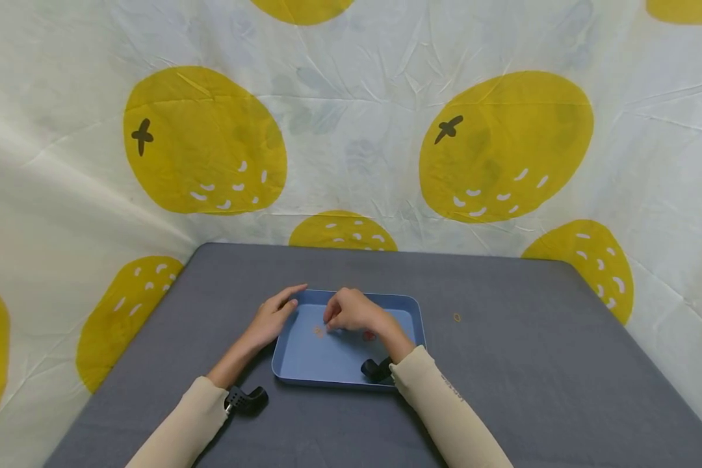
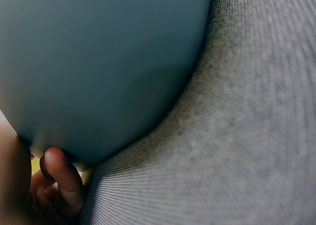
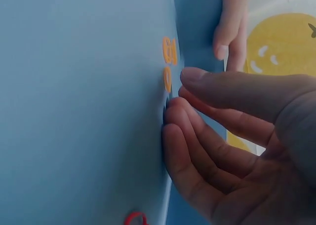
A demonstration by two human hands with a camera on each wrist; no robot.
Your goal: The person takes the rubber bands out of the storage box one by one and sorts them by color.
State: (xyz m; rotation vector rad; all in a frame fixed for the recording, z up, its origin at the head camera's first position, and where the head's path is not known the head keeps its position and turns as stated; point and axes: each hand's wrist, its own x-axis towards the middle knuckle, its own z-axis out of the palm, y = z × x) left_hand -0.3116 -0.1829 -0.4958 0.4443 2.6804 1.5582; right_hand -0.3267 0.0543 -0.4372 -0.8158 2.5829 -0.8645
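A shallow blue tray [image 1: 316, 370] sits on the table, with small orange rubber bands [image 1: 318, 331] and a red rubber band [image 1: 369, 336] inside. My right hand [image 1: 351, 311] reaches down into the tray, its fingers bent loosely. In the right wrist view the thumb tip [image 3: 195, 76] comes right beside an orange loop [image 3: 167, 79], and the other fingertips lie close over the tray floor. Nothing shows between thumb and fingers. My left hand [image 1: 272, 320] rests at the tray's far left corner, fingers extended along the rim. Its fingers [image 2: 61, 173] appear by the tray edge in the left wrist view.
Right of the tray, a single orange rubber band [image 1: 457, 317] lies on the grey table [image 1: 532, 364]. Behind and at the sides hangs a white cloth [image 1: 351, 162] printed with big yellow fruit. Each wrist carries a black camera mount [image 1: 247, 400].
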